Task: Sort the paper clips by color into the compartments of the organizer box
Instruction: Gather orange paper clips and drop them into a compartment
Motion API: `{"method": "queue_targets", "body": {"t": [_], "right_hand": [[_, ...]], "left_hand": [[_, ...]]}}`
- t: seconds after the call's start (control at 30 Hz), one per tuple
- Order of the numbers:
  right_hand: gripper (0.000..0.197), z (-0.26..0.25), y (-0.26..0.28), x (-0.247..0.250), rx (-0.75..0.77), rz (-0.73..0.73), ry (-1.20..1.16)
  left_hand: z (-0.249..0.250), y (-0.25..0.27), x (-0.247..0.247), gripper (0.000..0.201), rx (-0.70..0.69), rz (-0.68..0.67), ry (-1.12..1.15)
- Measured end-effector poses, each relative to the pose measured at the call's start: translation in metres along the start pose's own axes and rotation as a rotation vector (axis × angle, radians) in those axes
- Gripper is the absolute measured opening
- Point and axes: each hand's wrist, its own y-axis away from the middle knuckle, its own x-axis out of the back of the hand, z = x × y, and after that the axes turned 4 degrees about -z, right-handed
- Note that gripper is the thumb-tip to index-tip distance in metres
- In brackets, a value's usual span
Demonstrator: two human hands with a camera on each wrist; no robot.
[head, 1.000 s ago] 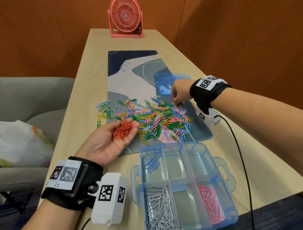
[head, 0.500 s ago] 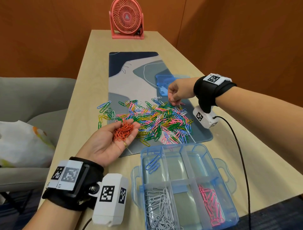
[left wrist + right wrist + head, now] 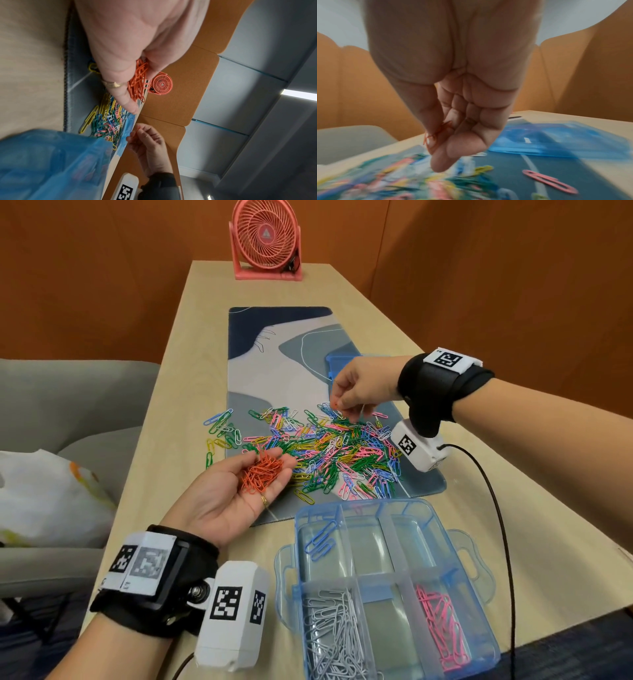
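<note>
While the left hand (image 3: 222,494) is lying palm-up, cradling a bunch of orange clips (image 3: 261,470) on loosely cupped fingers, the right hand (image 3: 363,386) is pinching one orange clip (image 3: 135,132) above the mixed clip pile (image 3: 325,450) at 12 o'clock. The organizer box (image 3: 459,546) is sitting at 5 o'clock, holding blue, white and pink clips in separate compartments.
</note>
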Motion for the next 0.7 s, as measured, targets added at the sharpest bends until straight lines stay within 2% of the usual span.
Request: {"method": "queue_targets", "body": {"t": [0.23,0.4,0.53,0.63,0.7], "right_hand": [[0.016,-0.073,0.018,-0.034,0.289,-0.156,0.194],[0.021,-0.101,0.025,-0.055,0.414,-0.174,0.277],[0.020,-0.100,0.025,-0.045,0.383,-0.117,0.234],[0.020,-0.084,0.021,-0.025,0.303,-0.012,0.284],[0.018,-0.063,0.016,-0.009,0.198,0.045,0.364]], "left_hand": [[-0.004,0.001,-0.006,0.043,0.064,-0.043,0.063],[-0.002,0.004,-0.006,0.034,0.050,-0.095,0.122],[-0.001,0.002,-0.005,0.046,0.045,-0.069,0.167],[0.000,0.002,-0.003,0.038,0.048,-0.051,0.189],[0.001,0.002,-0.003,0.035,0.043,-0.040,0.190]]}}
